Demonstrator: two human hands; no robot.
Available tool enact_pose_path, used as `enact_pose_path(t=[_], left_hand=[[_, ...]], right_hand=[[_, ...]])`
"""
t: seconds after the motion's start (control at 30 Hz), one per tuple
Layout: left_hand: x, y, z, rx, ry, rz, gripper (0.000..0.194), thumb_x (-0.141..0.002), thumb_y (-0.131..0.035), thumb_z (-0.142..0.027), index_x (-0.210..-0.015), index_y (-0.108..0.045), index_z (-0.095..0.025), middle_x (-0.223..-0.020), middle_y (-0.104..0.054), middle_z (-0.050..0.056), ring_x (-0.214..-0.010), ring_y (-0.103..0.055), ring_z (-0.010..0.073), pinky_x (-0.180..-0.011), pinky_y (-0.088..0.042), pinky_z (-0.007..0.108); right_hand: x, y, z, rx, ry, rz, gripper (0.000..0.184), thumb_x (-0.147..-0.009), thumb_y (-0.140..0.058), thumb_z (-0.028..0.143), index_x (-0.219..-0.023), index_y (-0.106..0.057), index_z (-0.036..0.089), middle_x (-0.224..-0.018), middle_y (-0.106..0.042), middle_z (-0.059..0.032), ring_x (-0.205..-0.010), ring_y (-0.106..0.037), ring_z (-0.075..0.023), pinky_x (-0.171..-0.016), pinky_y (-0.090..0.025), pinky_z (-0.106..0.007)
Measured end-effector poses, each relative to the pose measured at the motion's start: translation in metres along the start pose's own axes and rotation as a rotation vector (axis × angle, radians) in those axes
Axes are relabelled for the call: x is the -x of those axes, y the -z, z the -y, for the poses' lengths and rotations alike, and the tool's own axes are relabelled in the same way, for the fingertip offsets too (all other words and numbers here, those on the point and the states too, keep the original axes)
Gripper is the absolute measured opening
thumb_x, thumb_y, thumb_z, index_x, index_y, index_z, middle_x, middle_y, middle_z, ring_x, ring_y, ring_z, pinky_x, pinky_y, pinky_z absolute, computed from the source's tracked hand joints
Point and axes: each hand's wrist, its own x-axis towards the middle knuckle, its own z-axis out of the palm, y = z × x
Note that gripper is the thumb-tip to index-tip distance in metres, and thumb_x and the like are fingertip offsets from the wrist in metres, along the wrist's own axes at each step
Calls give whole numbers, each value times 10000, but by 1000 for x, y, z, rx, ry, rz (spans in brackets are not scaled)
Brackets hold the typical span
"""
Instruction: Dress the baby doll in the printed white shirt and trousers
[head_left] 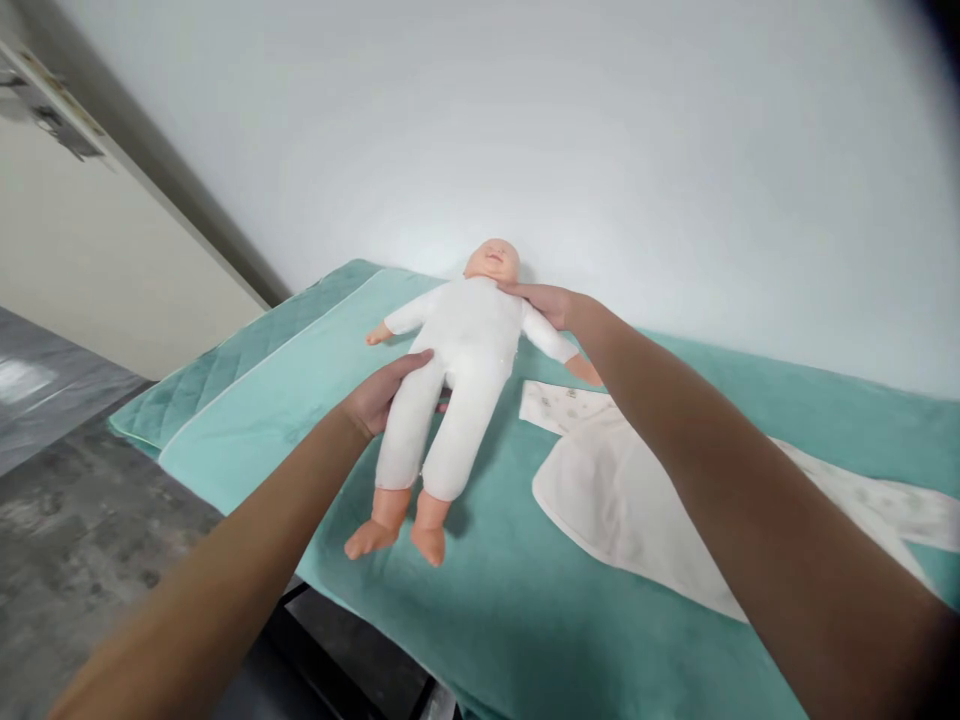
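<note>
A baby doll (476,335) with a white cloth body lies on its back, its head toward the wall and its bare feet toward me. My left hand (386,388) is wrapped round the doll's upper leg, thumb on top and fingertips showing between the legs. My right hand (541,298) is at the doll's shoulder, just below the head; its fingers are partly hidden behind the neck and shoulder. To the right of the doll, partly covered by my right forearm, a white baby garment or wrap (622,490) with printed bands lies spread out.
A green padded cover (495,630) lies over the table, with a quilted part (225,340) at the left. The white wall (480,120) borders the table's far side. An open door (112,230) stands at the left, above the grey floor (82,530).
</note>
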Motion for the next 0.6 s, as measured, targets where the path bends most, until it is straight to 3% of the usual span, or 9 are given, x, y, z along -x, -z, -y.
enact_pose_path(t=[0.1, 0.17, 0.3, 0.4, 0.5, 0.6], left_hand=[[19, -51, 6, 35, -59, 112, 463, -948, -528, -464, -1206, -613, -88, -986, -743, 118, -1014, -686, 298, -863, -580, 459], [30, -93, 23, 63, -79, 172, 524, -938, -542, -488, -1275, -575, -88, -1033, -738, 132, -1003, -687, 301, -863, -586, 468], [52, -185, 78, 160, -35, 292, 595, -902, -616, -480, -1396, -480, -177, -1156, -716, 157, -969, -705, 295, -805, -605, 446], [72, -247, 118, 248, 27, 365, 656, -863, -680, -454, -1433, -425, -253, -1168, -711, 141, -950, -723, 295, -764, -621, 444], [91, -288, 146, 295, 94, 387, 658, -822, -732, -436, -1401, -456, -286, -1150, -710, 131, -914, -734, 287, -733, -633, 428], [104, -309, 160, 288, 135, 340, 618, -797, -760, -417, -1342, -501, -281, -1196, -687, 148, -887, -735, 284, -686, -633, 402]], right_hand=[[63, 25, 17, -194, -17, 105, 441, -1005, -489, 473, -1298, -622, 172, -1327, -672, -62, -1223, -608, -246, -1066, -499, -393], [111, 45, 14, -229, -61, 51, 445, -999, -512, 456, -1296, -625, 146, -1305, -684, -82, -1205, -623, -253, -1056, -505, -409], [215, 80, -25, -197, -246, -161, 536, -931, -594, 542, -1250, -657, 116, -1207, -725, -133, -1097, -676, -281, -993, -540, -445], [289, 87, -60, -116, -353, -340, 566, -846, -672, 603, -1187, -698, 153, -1152, -747, -125, -1026, -698, -299, -949, -558, -452], [344, 80, -85, -54, -415, -449, 574, -832, -658, 641, -1152, -712, 168, -1165, -743, -137, -1012, -700, -313, -917, -564, -444], [370, 71, -103, 146, -410, -588, 580, -872, -602, 627, -1216, -668, 165, -1263, -698, -151, -1077, -678, -303, -937, -541, -406]])
